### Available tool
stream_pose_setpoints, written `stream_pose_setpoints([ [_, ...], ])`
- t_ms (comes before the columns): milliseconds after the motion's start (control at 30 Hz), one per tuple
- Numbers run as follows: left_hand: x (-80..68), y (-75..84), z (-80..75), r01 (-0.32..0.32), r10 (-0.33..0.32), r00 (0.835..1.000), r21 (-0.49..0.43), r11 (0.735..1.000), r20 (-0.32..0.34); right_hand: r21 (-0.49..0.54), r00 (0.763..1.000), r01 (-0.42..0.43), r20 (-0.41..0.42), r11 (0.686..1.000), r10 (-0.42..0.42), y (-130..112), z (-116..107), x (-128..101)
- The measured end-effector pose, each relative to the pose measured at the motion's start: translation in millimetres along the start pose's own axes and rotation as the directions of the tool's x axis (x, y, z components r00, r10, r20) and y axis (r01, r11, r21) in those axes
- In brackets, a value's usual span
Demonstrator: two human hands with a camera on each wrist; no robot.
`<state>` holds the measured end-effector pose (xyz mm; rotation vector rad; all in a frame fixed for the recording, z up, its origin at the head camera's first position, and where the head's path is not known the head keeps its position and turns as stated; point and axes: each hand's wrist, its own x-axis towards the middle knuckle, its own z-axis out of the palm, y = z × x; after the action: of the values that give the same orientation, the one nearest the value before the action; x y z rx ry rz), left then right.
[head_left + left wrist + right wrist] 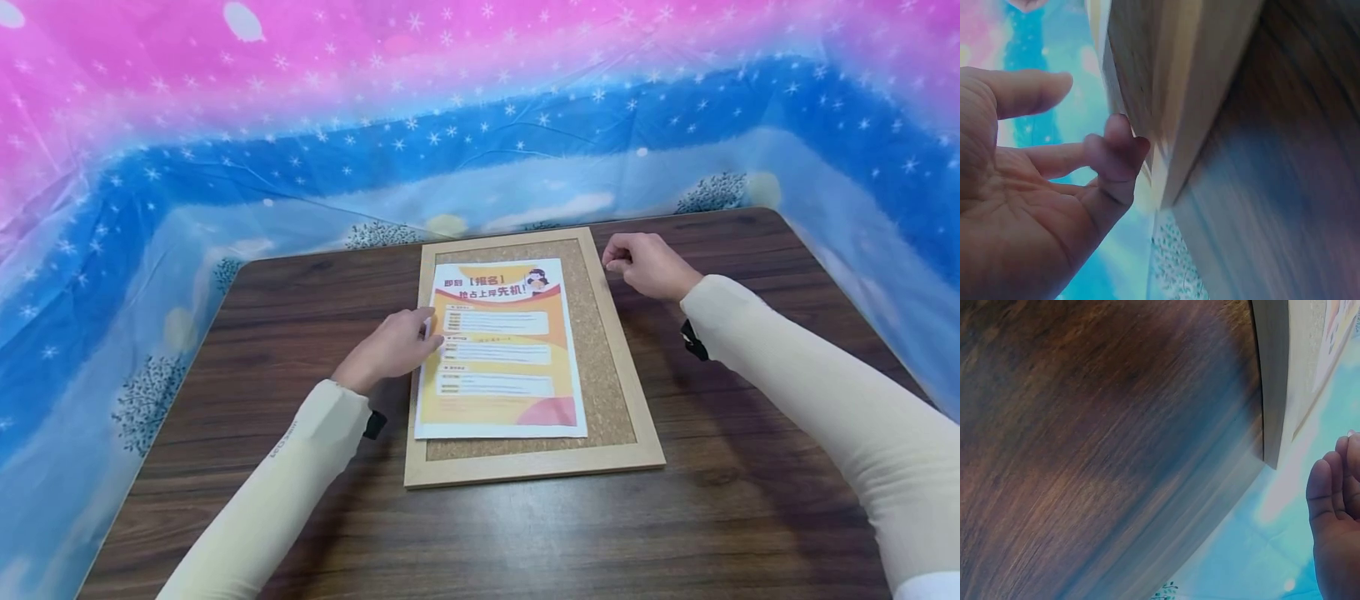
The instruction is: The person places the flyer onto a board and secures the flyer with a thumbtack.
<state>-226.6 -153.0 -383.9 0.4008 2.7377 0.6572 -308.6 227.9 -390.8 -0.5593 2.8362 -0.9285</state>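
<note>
A cork board [596, 350] in a pale wooden frame lies flat on the dark wood table [750, 500], between the two hands, and a printed flyer [501, 350] rests inside the frame on the cork. The flyer covers the part of the cork nearer the left hand and leaves a bare strip of cork on the right hand's side. Board and flyer are both taller than wide, their long axis running away from the person, and the flyer's headline sits at the far end, so its text reads upright from the person's seat. The left hand [393, 346] lies with relaxed, nearly straight fingers across the frame's left rail, fingertips resting on the flyer's left edge; it grips nothing. The right hand [645, 265] hovers just beside the far right corner of the frame with its fingers loosely curled; I cannot tell whether anything is pinched between them. A starry pink and blue sheet [480, 125] rises beyond both hands.
</note>
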Motion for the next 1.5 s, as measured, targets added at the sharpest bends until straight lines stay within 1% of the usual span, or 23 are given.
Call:
stream_pose_setpoints([
  [67,1.4,2.7,5.2,-0.024,0.024,1.0,0.012,1.0,-0.003,0.006,1.0,-0.002,0.005,1.0,0.002,-2,2,2],
  [133,1.7,5.2,10.1,-0.024,0.024,1.0,0.02,1.0,0.002,0.009,1.0,-0.003,0.012,1.0,0.003,-4,5,5],
  [233,2.3,9.1,15.8,0.001,-0.002,1.0,0.04,0.999,0.02,0.006,1.0,-0.002,0.018,1.0,0.002,-7,10,10],
  [333,3.6,12.8,19.8,0.042,-0.044,0.998,0.073,0.996,0.035,0.007,1.0,0.002,0.016,1.0,-0.002,-11,15,16],
  [467,7.9,16.8,24.7,0.048,-0.056,0.997,0.122,0.991,0.058,0.025,1.0,0.013,0.009,1.0,-0.013,-17,21,23],
  [667,11.7,22.6,29.0,0.043,-0.048,0.998,0.147,0.988,0.029,0.042,0.999,0.032,0.004,0.999,-0.032,-30,33,37],
  [900,11.4,26.6,32.1,0.068,-0.074,0.997,0.2,0.977,0.023,0.08,0.999,0.047,0.018,0.996,-0.049,-49,47,56],
  [1000,11.1,26.9,32.3,0.074,-0.081,0.996,0.216,0.974,0.025,0.112,0.999,0.026,0.035,0.993,-0.03,-59,51,64],
  [1133,12.2,25.9,32.2,0.087,-0.096,0.995,0.227,0.97,0.029,0.153,0.998,-0.024,0.068,0.988,0.014,-67,57,76],
  [1300,13.3,24.6,33.0,0.103,-0.114,0.993,0.225,0.969,0.035,0.157,0.994,-0.056,0.101,0.986,0.041,-66,69,92],
  [1433,12.9,24.2,33.1,0.091,-0.102,0.994,0.23,0.969,0.034,0.153,0.992,-0.091,0.106,0.984,0.075,-64,78,104],
  [1500,12.2,23.9,32.6,0.086,-0.095,0.995,0.236,0.968,0.028,0.167,0.99,-0.116,0.102,0.979,0.1,-66,80,108],
])
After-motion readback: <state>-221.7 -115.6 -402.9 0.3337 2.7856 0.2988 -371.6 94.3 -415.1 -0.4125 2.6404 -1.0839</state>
